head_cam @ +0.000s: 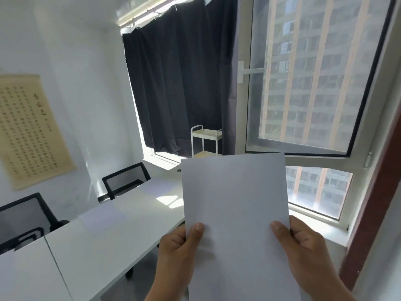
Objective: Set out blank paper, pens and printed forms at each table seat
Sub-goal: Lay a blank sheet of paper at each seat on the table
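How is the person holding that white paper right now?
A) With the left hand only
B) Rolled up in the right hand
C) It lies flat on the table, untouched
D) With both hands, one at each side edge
D: the left hand and the right hand each pinch a side of the flat white paper, thumbs on its front, held up in the air beside the table.

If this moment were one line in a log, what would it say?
left hand: grips blank paper | right hand: grips same paper | paper: held up beside white table | sheet on table: already laid
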